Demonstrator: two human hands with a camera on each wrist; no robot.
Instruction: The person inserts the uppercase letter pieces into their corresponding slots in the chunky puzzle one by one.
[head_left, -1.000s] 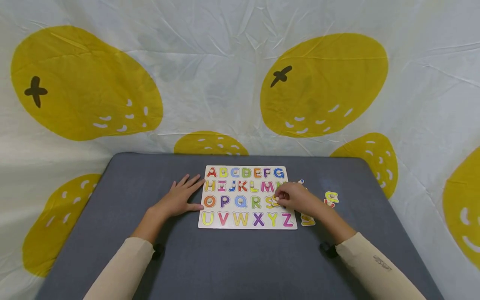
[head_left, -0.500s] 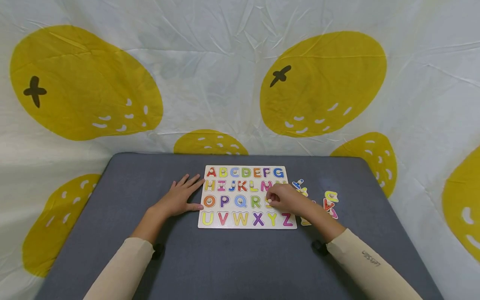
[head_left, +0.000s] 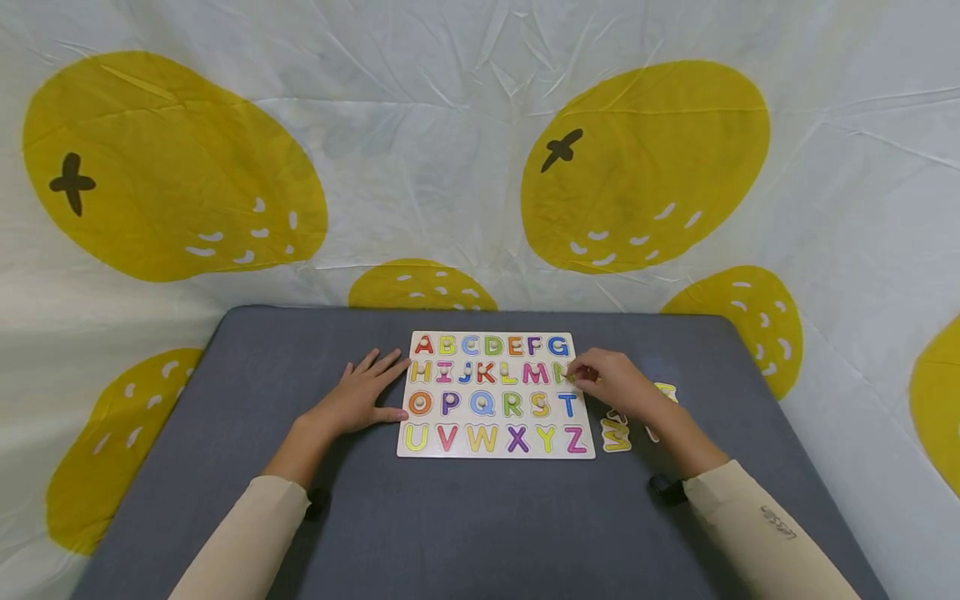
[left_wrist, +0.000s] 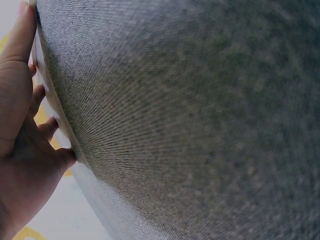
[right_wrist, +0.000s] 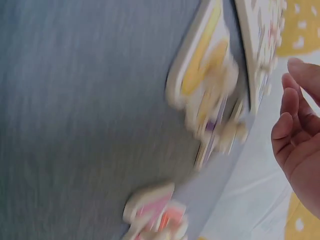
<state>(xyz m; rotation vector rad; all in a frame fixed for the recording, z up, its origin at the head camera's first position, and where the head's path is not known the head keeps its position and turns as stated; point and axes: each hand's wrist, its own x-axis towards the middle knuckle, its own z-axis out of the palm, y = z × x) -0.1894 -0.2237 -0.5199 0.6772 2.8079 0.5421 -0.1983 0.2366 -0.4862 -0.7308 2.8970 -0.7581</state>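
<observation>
The white alphabet puzzle board (head_left: 459,457) lies on the table with rows of coloured letters, many bearing small knobs. My left hand (head_left: 360,396) rests with spread fingers, thumb and fingertips at the board's left edge; the left wrist view shows these fingers (left_wrist: 37,100) along that edge. My right hand (head_left: 622,385) hovers over the board's right edge near the green N. In the right wrist view its fingers (right_wrist: 290,102) are loosely bent with nothing between them. The yellow S letter piece (head_left: 541,406) sits in the board beside the blue T.
Right of the board lie loose knobbed letter pieces, including a yellow W (head_left: 617,436); a yellow piece (head_left: 667,389) shows behind the right forearm. A pink piece (right_wrist: 150,206) is blurred in the right wrist view. The grey table (head_left: 480,525) meets a patterned cloth (head_left: 427,167).
My right hand carried the yellow S leftward to its place, let it go, and moved back right to the board's right edge. My left hand has stayed put.
</observation>
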